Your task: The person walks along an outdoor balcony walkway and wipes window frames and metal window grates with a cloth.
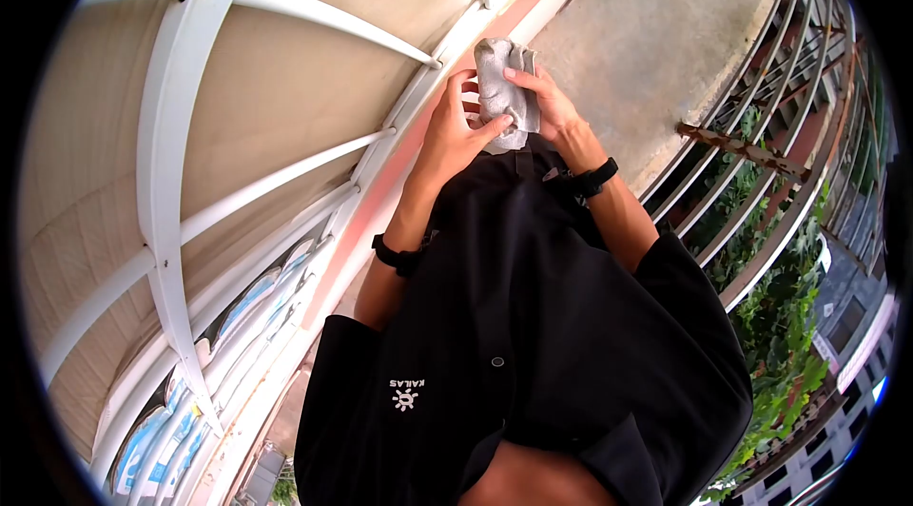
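A crumpled, folded grey cloth (496, 87) is held up in front of my body between both hands. My left hand (458, 133) grips its lower left side, with the thumb pressed on the near face and the fingers curled at the edge. On the other side, my right hand (552, 108) pinches the cloth with the thumb on top; its other fingers are mostly hidden behind the folds. Loose layers of the cloth hang on the right side. Both wrists wear black bands.
White metal window bars (166, 126) run along the left, with beige panels behind them. A concrete floor (656, 40) lies ahead. To the right stands a rusty metal railing (751, 149), with green plants (761, 354) beyond it.
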A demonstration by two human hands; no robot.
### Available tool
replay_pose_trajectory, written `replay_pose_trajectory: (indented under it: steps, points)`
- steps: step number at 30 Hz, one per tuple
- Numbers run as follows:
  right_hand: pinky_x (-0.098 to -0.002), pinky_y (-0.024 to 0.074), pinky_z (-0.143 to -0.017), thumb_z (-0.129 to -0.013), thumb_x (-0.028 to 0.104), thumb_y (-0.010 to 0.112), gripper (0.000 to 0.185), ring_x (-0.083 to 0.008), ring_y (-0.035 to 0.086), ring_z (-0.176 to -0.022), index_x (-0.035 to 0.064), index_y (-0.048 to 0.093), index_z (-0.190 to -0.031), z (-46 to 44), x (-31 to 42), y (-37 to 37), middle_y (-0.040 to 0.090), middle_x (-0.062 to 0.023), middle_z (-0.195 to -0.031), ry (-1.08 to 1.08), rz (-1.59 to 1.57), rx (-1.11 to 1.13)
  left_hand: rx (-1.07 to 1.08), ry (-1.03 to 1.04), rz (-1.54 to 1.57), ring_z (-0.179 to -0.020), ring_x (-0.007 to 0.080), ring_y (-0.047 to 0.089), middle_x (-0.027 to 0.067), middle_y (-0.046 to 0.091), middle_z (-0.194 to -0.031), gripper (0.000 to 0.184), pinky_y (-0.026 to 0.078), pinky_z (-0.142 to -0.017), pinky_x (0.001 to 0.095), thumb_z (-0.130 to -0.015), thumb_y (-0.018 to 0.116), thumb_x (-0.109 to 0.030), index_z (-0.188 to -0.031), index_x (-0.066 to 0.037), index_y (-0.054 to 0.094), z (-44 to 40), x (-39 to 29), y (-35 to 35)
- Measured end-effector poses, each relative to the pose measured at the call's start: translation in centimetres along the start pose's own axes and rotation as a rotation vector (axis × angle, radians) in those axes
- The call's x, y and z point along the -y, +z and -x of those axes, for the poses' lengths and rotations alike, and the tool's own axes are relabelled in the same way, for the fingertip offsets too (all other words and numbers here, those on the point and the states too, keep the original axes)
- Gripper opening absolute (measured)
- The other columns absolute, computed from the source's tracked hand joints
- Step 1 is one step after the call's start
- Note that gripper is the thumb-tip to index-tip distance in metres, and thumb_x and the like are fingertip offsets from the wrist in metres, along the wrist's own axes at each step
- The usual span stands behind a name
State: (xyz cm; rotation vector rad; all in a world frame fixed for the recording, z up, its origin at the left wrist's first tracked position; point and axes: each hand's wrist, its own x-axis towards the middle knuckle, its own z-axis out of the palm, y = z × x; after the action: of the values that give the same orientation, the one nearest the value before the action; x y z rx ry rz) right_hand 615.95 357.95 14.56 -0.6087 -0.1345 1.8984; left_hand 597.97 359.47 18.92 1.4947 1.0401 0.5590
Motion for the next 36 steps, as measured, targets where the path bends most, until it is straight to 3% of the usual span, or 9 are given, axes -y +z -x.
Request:
replay_pose_trajectory:
  steps: [2, 5, 7, 8, 19, 22, 27, 33, 36]
  points:
    - [-0.0375, 0.0608, -0.085, -0.090, 0.005, 0.069, 0.034, -0.0220, 0.071, -0.094, 0.0018, 0.061, -0.123, -0.1, 0.3, 0.8, 0.070, -0.0100, -0.108, -0.069, 0.096, -0.084, -0.007, -0.005, -0.019, -0.100, 0.0228, 0.067, 0.0178, 0.058, -0.129, 0.076, 0.058, -0.083, 0.0370, -0.084, 0.083, -0.014, -0.142, -0.001, 0.038, 0.2, 0.0, 0.0]
    - [-0.0376, 0.0608, -0.084, -0.089, 0.002, 0.070, 0.033, -0.0209, 0.071, -0.091, 0.0029, 0.062, -0.121, 0.1, 0.4, 1.0, 0.071, -0.0093, -0.104, -0.068, 0.151, -0.113, 0.035, -0.087, -0.136, -0.093, 0.0188, 0.066, 0.0144, 0.064, -0.119, 0.066, 0.056, -0.081, 0.0340, -0.083, 0.083, -0.015, -0.137, 0.001, 0.047, 0.2, 0.3, -0.6]
    - [-0.0368, 0.0606, -0.083, -0.087, -0.001, 0.071, 0.033, -0.0192, 0.071, -0.091, 0.0030, 0.063, -0.119, 0.2, 0.5, 0.7, 0.071, -0.0081, -0.102, -0.086, 0.235, -0.112, 0.262, -0.219, -0.114, -0.088, 0.0141, 0.064, 0.0090, 0.067, -0.105, 0.050, 0.053, -0.079, 0.0302, -0.085, 0.081, -0.017, -0.125, 0.002, 0.058, -0.1, 0.6, -1.4]
    - [-0.0363, 0.0604, -0.083, -0.088, -0.001, 0.072, 0.033, -0.0185, 0.071, -0.091, 0.0034, 0.063, -0.119, 0.2, 0.3, 0.6, 0.071, -0.0075, -0.103, -0.106, 0.240, -0.139, 0.179, -0.204, 0.003, -0.075, 0.0174, 0.064, 0.0102, 0.070, -0.081, 0.032, 0.052, -0.073, 0.0335, -0.087, 0.078, -0.024, -0.101, 0.003, 0.069, 0.2, 0.8, -1.2]
    - [-0.0294, 0.0538, -0.084, -0.090, 0.001, 0.073, 0.028, -0.0127, 0.065, -0.094, 0.0052, 0.063, -0.116, -0.2, 0.3, -0.9, 0.067, -0.0023, -0.103, -0.322, 0.198, -0.334, 0.083, -0.204, 0.211, -0.083, 0.0175, 0.068, 0.0112, 0.071, -0.096, 0.035, 0.055, -0.074, 0.0289, -0.098, 0.071, -0.025, -0.106, 0.009, 0.067, 1.1, 2.2, -0.8]
    - [-0.0302, 0.0532, -0.085, -0.090, 0.000, 0.073, 0.029, -0.0142, 0.064, -0.095, 0.0045, 0.062, -0.116, -0.2, 0.4, -0.7, 0.067, -0.0030, -0.103, -0.229, 0.253, -0.260, -0.065, -0.016, 0.059, -0.087, 0.0191, 0.069, 0.0125, 0.069, -0.101, 0.035, 0.057, -0.078, 0.0292, -0.096, 0.073, -0.024, -0.108, 0.009, 0.066, 0.8, 1.8, 0.3]
    - [-0.0306, 0.0525, -0.086, -0.089, -0.001, 0.073, 0.028, -0.0143, 0.064, -0.096, 0.0054, 0.062, -0.115, -0.6, 0.1, -0.9, 0.067, -0.0029, -0.103, -0.228, 0.288, -0.214, -0.033, -0.216, 0.018, -0.073, 0.0104, 0.062, 0.0047, 0.067, -0.080, 0.026, 0.050, -0.066, 0.0274, -0.097, 0.069, -0.020, -0.103, 0.005, 0.066, -0.5, 3.6, 0.3]
    - [-0.0302, 0.0514, -0.095, -0.090, -0.007, 0.069, 0.044, -0.0149, 0.062, -0.110, 0.0042, 0.057, -0.131, 0.1, 1.5, -1.0, 0.066, -0.0048, -0.119, -0.361, 0.667, -0.112, -0.270, -0.222, 0.145, -0.071, 0.0076, 0.060, 0.0051, 0.069, -0.080, 0.021, 0.048, -0.063, 0.0277, -0.095, 0.068, -0.015, -0.106, 0.004, 0.067, -1.8, 3.4, 0.9]
    - [-0.0323, 0.0425, -0.108, -0.086, -0.011, 0.061, 0.048, -0.0193, 0.053, -0.129, 0.0023, 0.058, -0.133, 0.9, 2.6, -1.9, 0.057, -0.0081, -0.139, -0.202, 0.725, 0.161, -0.351, -0.243, 0.161, -0.077, 0.0100, 0.065, 0.0078, 0.072, -0.085, 0.022, 0.051, -0.068, 0.0279, -0.096, 0.066, -0.012, -0.111, 0.004, 0.067, -2.2, 1.9, 1.0]
